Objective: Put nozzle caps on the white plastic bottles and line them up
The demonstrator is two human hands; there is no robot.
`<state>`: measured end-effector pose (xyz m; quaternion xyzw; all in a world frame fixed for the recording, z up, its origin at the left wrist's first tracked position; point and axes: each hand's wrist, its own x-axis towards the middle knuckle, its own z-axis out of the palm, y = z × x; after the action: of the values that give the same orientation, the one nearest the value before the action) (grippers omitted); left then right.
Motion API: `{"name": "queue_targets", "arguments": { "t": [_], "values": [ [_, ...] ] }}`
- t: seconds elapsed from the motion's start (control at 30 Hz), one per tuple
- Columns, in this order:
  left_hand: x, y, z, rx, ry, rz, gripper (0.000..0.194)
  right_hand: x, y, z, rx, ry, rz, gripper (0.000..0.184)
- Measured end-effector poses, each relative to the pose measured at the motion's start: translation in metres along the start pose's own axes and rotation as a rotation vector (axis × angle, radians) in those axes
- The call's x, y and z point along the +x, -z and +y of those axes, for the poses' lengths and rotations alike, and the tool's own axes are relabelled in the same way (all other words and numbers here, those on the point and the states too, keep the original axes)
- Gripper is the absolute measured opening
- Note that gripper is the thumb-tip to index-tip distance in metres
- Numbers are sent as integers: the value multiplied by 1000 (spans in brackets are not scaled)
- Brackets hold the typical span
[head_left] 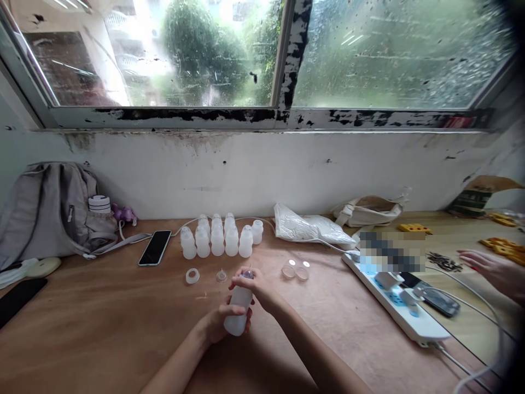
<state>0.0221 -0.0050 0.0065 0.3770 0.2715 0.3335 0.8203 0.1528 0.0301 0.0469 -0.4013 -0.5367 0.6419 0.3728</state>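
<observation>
A frosted white baby bottle (237, 316) is tilted in front of me, its teat end pointing away. My left hand (219, 322) is wrapped around its body. At the top, my right hand (251, 283) is closed round the collar, and a clear teat tip shows above the fingers. Left of the hands, a white collar ring (192, 270) and a clear silicone teat (221, 276) lie apart on the table. On the right are two clear round caps (288, 271) with two small white discs (292, 262). Several capped bottles (219, 245) stand behind, beside one uncapped bottle (257, 232).
A phone (155, 248) and grey backpack (53, 213) are at the left. A white plastic bag (309, 225) lies near the wall. On the right sits a power strip (418, 323) with chargers and cables. Another person's hand (488, 268) reaches in near yellow parts (504, 250).
</observation>
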Motion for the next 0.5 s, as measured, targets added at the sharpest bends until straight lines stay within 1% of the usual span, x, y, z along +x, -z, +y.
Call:
{"name": "queue_targets", "arguments": {
  "t": [0.07,0.1,0.13,0.17,0.2,0.27,0.3,0.33,0.37,0.4,0.43,0.5],
  "values": [
    [4,-3,2,187,-133,209,33,5,-1,6,-32,38,170,24],
    [5,-5,2,249,-186,286,32,6,-2,5,-47,59,218,24],
    [4,-7,2,259,-208,318,32,5,-2,3,-50,77,225,24],
    [3,-9,2,206,-181,280,31,3,-2,0,-33,86,185,24],
    [0,-11,1,104,-121,191,31,0,-2,-5,3,89,106,24],
    [-6,-15,0,-140,32,-49,34,-7,-2,-14,113,86,-101,30],
    [-9,-17,0,-229,79,-139,36,-10,-1,-17,159,77,-186,32],
    [-10,-18,0,-264,96,-183,37,-11,-1,-19,183,68,-229,32],
    [-10,-18,1,-234,75,-169,37,-12,0,-18,180,61,-224,30],
    [-9,-18,1,-143,24,-101,35,-11,0,-16,161,59,-177,26],
    [-6,-17,2,-10,-39,2,33,-10,0,-13,136,62,-105,24],
    [0,-14,1,292,-173,249,31,-5,-2,-4,95,81,50,22]
  ]
}}
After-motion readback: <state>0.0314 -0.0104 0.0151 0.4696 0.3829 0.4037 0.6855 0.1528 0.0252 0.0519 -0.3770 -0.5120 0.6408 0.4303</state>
